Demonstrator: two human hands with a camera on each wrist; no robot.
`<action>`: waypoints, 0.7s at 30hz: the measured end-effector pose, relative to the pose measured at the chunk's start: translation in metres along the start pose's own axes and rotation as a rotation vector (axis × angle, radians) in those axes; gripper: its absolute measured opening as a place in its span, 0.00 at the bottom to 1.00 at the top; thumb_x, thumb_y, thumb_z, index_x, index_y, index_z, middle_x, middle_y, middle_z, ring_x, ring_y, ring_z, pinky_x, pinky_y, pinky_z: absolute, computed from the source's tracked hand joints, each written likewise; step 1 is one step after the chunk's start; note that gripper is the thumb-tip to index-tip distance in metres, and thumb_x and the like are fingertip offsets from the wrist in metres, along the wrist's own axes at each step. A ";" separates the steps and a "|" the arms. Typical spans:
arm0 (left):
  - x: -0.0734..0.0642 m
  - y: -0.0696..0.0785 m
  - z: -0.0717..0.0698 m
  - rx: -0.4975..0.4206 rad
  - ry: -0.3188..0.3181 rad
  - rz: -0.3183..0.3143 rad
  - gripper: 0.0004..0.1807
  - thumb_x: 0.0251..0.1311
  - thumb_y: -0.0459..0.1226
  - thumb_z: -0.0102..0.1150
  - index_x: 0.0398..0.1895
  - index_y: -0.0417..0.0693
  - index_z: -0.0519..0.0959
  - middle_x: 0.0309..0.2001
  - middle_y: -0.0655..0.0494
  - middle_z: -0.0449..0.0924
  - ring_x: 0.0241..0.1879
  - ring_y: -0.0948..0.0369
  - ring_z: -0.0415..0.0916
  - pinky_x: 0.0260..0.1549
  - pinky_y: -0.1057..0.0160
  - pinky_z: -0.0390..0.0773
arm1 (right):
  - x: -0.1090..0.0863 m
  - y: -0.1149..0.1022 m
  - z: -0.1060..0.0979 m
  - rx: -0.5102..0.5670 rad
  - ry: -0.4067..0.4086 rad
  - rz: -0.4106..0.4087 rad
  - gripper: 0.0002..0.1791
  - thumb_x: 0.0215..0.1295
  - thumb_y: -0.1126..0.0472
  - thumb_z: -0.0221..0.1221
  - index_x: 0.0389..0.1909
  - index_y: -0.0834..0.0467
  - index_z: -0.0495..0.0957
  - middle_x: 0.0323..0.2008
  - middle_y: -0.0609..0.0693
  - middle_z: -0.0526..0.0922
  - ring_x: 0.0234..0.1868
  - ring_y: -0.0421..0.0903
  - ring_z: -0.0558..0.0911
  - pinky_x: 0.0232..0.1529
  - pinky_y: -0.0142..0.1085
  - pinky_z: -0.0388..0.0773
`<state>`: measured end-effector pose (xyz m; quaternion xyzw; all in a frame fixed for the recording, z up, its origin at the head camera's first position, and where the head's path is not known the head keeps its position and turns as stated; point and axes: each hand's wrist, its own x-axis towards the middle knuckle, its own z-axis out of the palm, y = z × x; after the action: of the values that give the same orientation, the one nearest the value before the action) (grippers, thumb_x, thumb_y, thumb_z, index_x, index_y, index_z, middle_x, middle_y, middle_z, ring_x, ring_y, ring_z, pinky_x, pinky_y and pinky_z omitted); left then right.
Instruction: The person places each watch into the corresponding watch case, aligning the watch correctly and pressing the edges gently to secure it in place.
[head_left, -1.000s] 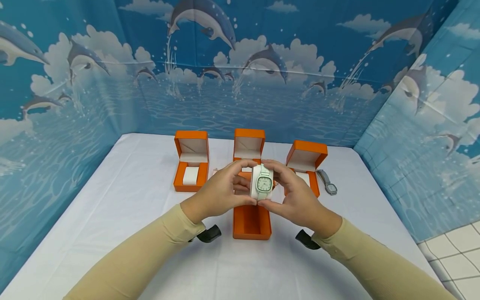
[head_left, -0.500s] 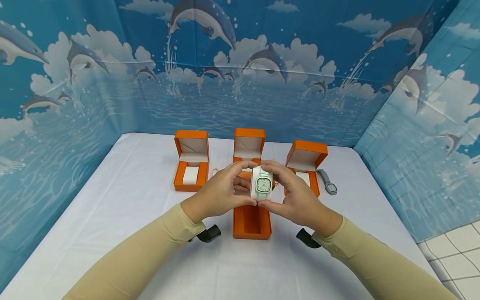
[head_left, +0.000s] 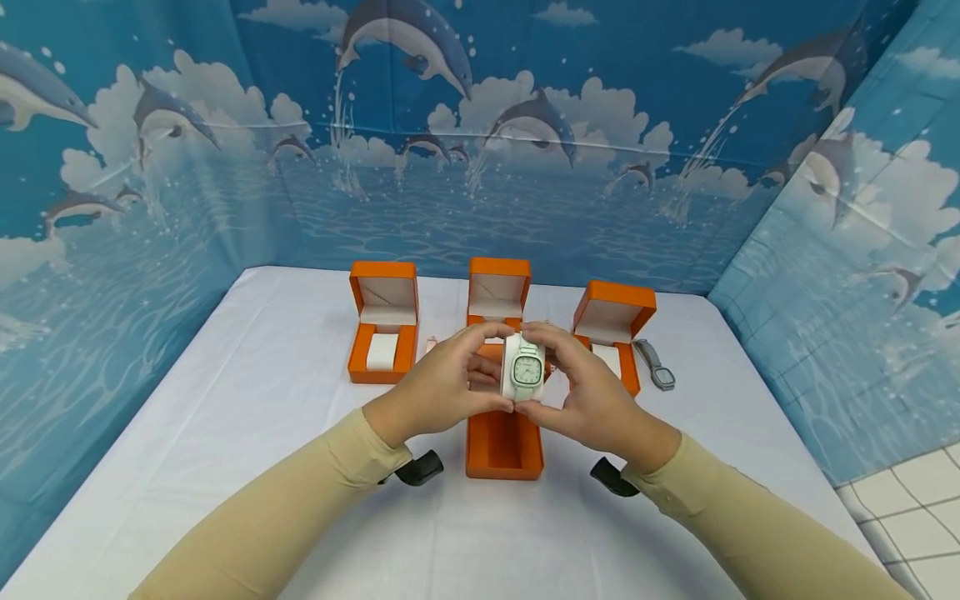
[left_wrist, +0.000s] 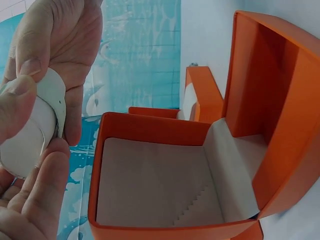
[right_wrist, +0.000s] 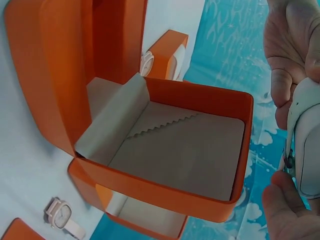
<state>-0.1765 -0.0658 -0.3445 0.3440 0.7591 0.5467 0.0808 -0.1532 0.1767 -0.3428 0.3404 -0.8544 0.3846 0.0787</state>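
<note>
A pale green watch [head_left: 527, 371] with a squarish face is wrapped around a white cushion [head_left: 507, 367]. My left hand [head_left: 450, 379] grips the cushion's left side, thumb at the bottom and fingers at the top. From the right, my right hand [head_left: 585, 387] pinches the same cushion, its fingers at the strap's upper end. Under both hands stands an open orange watch box [head_left: 504, 472] with a bare inner well. In the left wrist view the strap [left_wrist: 56, 92] curves over the cushion's edge. The right wrist view shows the strap's buckle [right_wrist: 289, 159] behind the cushion.
Behind stand three more open orange boxes: left [head_left: 382, 270], middle [head_left: 499, 267] and right [head_left: 622, 293], with white cushions showing. A grey watch [head_left: 660, 375] lies beside the right one. A pink watch [right_wrist: 61, 215] lies on the white table. Dolphin-print curtains [head_left: 495, 192] enclose the table.
The watch face sits very slightly lower than a second ago. Both hands keep the same hold, and the boxes stay where they were.
</note>
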 end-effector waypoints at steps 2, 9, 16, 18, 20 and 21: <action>0.000 0.000 0.001 0.000 -0.004 -0.001 0.46 0.59 0.32 0.77 0.78 0.50 0.62 0.73 0.54 0.69 0.54 0.60 0.86 0.58 0.47 0.85 | 0.000 0.000 0.000 0.003 0.000 0.002 0.47 0.60 0.68 0.75 0.77 0.60 0.61 0.78 0.54 0.66 0.74 0.53 0.72 0.68 0.52 0.77; -0.001 -0.002 0.001 0.021 0.004 -0.006 0.46 0.59 0.33 0.77 0.78 0.51 0.62 0.74 0.54 0.68 0.54 0.61 0.86 0.57 0.50 0.86 | -0.001 0.000 -0.001 -0.008 -0.004 -0.006 0.47 0.60 0.68 0.76 0.77 0.60 0.62 0.77 0.55 0.67 0.79 0.56 0.67 0.67 0.53 0.78; -0.003 -0.003 0.000 0.074 0.015 -0.011 0.47 0.60 0.35 0.77 0.80 0.51 0.61 0.77 0.54 0.65 0.54 0.61 0.85 0.56 0.61 0.86 | 0.000 -0.001 -0.003 -0.063 -0.015 -0.001 0.47 0.59 0.63 0.78 0.77 0.58 0.64 0.78 0.54 0.67 0.80 0.56 0.65 0.62 0.45 0.80; -0.004 -0.003 0.000 0.081 0.018 -0.006 0.48 0.60 0.35 0.77 0.80 0.51 0.61 0.77 0.54 0.64 0.54 0.61 0.85 0.56 0.63 0.85 | 0.001 -0.001 -0.004 -0.063 -0.022 0.003 0.47 0.59 0.63 0.78 0.77 0.58 0.64 0.78 0.54 0.66 0.80 0.56 0.66 0.65 0.49 0.80; -0.005 -0.003 0.000 0.089 0.020 0.002 0.48 0.60 0.35 0.77 0.80 0.51 0.60 0.77 0.53 0.64 0.54 0.61 0.86 0.55 0.65 0.85 | 0.000 -0.001 -0.005 -0.067 -0.025 0.004 0.48 0.58 0.62 0.78 0.77 0.57 0.64 0.79 0.54 0.65 0.79 0.56 0.66 0.67 0.52 0.78; -0.005 -0.004 0.000 0.095 0.020 0.002 0.48 0.60 0.36 0.77 0.80 0.51 0.60 0.77 0.53 0.65 0.54 0.61 0.86 0.55 0.66 0.85 | 0.000 -0.002 -0.005 -0.073 -0.025 0.003 0.49 0.58 0.62 0.78 0.78 0.58 0.63 0.78 0.55 0.66 0.78 0.56 0.67 0.68 0.53 0.78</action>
<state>-0.1743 -0.0691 -0.3492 0.3429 0.7846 0.5135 0.0561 -0.1528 0.1799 -0.3382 0.3409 -0.8693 0.3489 0.0798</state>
